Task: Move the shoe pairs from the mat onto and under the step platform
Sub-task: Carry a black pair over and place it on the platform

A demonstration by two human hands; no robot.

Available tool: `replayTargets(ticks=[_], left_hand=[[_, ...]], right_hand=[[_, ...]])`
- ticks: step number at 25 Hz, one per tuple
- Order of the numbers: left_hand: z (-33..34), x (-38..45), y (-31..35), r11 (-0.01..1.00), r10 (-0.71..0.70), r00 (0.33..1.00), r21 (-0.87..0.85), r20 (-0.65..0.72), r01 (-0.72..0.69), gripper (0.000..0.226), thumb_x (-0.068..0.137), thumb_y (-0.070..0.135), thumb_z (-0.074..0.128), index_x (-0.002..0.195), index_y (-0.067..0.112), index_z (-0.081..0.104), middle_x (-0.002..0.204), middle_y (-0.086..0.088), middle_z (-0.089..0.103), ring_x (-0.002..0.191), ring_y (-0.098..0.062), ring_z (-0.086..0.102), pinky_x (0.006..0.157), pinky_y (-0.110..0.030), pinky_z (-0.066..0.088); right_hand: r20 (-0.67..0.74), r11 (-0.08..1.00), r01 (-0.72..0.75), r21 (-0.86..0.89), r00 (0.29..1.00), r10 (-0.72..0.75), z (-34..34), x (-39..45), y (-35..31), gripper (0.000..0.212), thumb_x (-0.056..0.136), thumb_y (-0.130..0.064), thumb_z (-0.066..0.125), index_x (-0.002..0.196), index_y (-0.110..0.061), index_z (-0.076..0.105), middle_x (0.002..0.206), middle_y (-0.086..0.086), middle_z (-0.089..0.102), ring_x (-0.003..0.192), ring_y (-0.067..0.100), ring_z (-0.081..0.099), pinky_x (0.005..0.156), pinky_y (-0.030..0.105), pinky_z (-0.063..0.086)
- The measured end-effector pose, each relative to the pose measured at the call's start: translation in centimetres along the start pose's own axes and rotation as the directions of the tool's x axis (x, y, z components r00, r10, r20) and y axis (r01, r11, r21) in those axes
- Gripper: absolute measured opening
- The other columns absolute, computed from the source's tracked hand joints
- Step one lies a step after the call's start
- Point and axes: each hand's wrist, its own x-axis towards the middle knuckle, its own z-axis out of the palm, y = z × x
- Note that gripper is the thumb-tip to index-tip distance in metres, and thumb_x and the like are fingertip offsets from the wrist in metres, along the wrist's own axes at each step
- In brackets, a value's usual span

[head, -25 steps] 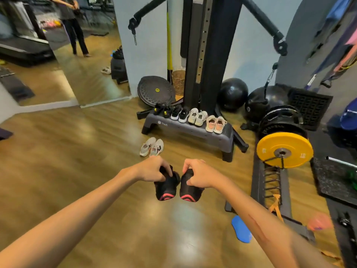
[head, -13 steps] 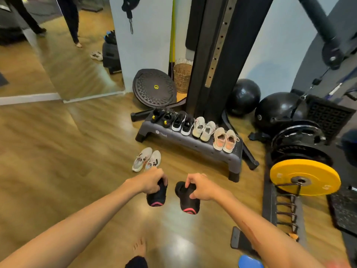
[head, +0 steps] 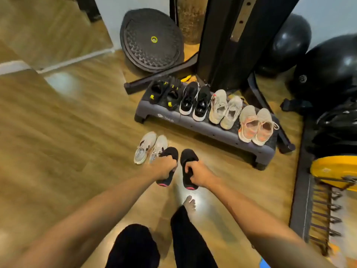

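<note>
A gym floor, by the cable machine.

I stand barefoot on a wood-look floor [head: 58,132] in front of a black machine column [head: 231,35] with a drilled steel strip. Two black exercise balls [head: 286,41] sit beside it, a round balance trainer [head: 150,41] leans on the pale wall, and a yellow weight plate [head: 332,169] rests on a rack at my right. A grey step platform [head: 193,126] carries rows of trainers, and a wall mirror [head: 48,26] reflects the floor.
</note>
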Motion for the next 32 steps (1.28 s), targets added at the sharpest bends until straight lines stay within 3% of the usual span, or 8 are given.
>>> replayTargets(ticks=[4,9,13,17,20,25,29,32], left_hand=[[4.5,11.9,-5.3,0.999,-0.034,0.992,0.013,0.119,0.033,0.026,0.088,0.004,0.056,0.113,0.006,0.062,0.117,-0.015,0.060,0.106,-0.032,0.059,0.081,-0.033,0.047],[13.9,29.1,-12.9,0.950,0.068,0.978,0.285,0.198,-0.124,0.032,0.087,-0.001,0.049,0.119,0.001,0.055,0.117,-0.019,0.061,0.108,-0.038,0.060,0.082,-0.047,0.050],[22.0,36.8,-16.9,0.850,0.084,0.992,0.513,0.091,-0.119,0.025,0.053,0.031,0.081,0.075,0.021,0.074,0.068,0.001,0.070,0.063,-0.009,0.069,0.051,-0.023,0.051],[32.8,42.5,-19.0,0.887,0.077,0.967,0.427,0.243,-0.178,0.030,0.098,0.007,0.037,0.122,0.001,0.055,0.119,-0.017,0.061,0.108,-0.034,0.061,0.082,-0.042,0.049],[34.5,42.2,-19.8,0.933,0.018,0.962,0.342,0.273,-0.115,0.031,0.099,0.008,0.040,0.128,0.008,0.051,0.124,-0.013,0.058,0.113,-0.031,0.058,0.087,-0.039,0.047],[21.3,39.9,-16.5,0.998,-0.023,1.000,0.065,-0.007,0.023,0.025,0.094,0.026,0.048,0.116,0.018,0.056,0.113,-0.008,0.063,0.105,-0.030,0.059,0.078,-0.040,0.047],[2.1,35.9,-10.8,1.000,-0.010,0.982,-0.015,-0.188,0.008,0.034,0.091,0.030,0.051,0.124,0.024,0.056,0.118,-0.009,0.063,0.110,-0.031,0.058,0.088,-0.040,0.048],[-13.5,28.8,-5.1,0.995,0.077,0.948,-0.038,-0.310,-0.093,0.039,0.088,0.029,0.055,0.126,0.029,0.056,0.119,-0.012,0.061,0.113,-0.034,0.055,0.089,-0.042,0.047]], right_hand=[[0.021,0.996,-0.083,0.039,0.996,0.082,4.3,12.2,5.1,0.032,0.079,0.002,0.052,0.101,-0.021,0.056,0.108,0.010,0.053,0.092,0.033,0.057,0.077,0.041,0.053],[0.055,0.989,-0.123,0.081,0.991,0.119,15.1,29.3,14.7,0.030,0.084,-0.004,0.054,0.110,-0.019,0.053,0.097,0.009,0.054,0.080,0.025,0.058,0.076,0.042,0.057],[0.083,0.985,-0.174,0.002,0.981,0.174,24.0,38.5,20.9,0.042,0.084,-0.010,0.052,0.125,-0.021,0.046,0.107,0.008,0.056,0.093,0.026,0.060,0.076,0.034,0.051],[0.214,0.982,-0.175,0.068,0.964,0.157,31.7,41.8,23.9,0.049,0.090,-0.007,0.050,0.137,-0.015,0.044,0.120,0.014,0.056,0.106,0.032,0.060,0.087,0.041,0.052],[0.309,0.977,-0.160,0.140,0.945,0.111,32.6,40.7,23.7,0.064,0.093,-0.019,0.056,0.150,-0.021,0.027,0.134,0.012,0.052,0.115,0.027,0.056,0.095,0.037,0.048],[0.205,0.950,-0.164,0.266,0.972,0.111,20.3,37.6,20.9,0.055,0.094,-0.028,0.056,0.145,-0.027,0.036,0.136,0.008,0.051,0.117,0.026,0.054,0.096,0.036,0.047],[-0.032,0.950,-0.065,0.304,0.996,0.079,1.0,32.1,16.6,0.042,0.093,-0.029,0.058,0.133,-0.019,0.053,0.125,0.006,0.063,0.116,0.022,0.057,0.098,0.031,0.044],[-0.244,0.938,0.016,0.345,0.967,0.074,-14.4,23.7,10.5,0.028,0.092,-0.022,0.061,0.118,-0.015,0.062,0.097,0.005,0.071,0.092,0.021,0.065,0.085,0.030,0.050]])
